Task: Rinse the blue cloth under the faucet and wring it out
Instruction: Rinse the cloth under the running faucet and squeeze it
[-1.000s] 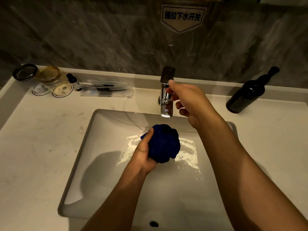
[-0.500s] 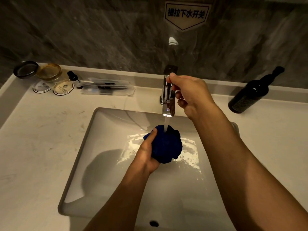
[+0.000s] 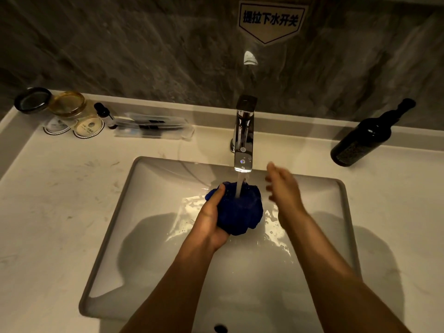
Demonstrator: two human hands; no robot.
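The water is running from the faucet [image 3: 243, 135] in a thin stream, and it falls directly on the blue cloth [image 3: 240, 210], which is bunched into a ball over the sink [image 3: 153, 188]. The left hand [image 3: 211, 219] grips this ball from the left side and from below, with the thumb lying across its top edge. The right hand [image 3: 283, 186] is just beside the cloth on the right, not touching it; its fingers look straight and relaxed and hold nothing, though the hand is a little blurred. I judge that the rinsing part is in progress: the cloth is under the stream and the sink floor below it shines with water. How well the cloth is soaked inside the ball, I cannot tell. The wringing is not yet done, and it probably needs both hands on the cloth.
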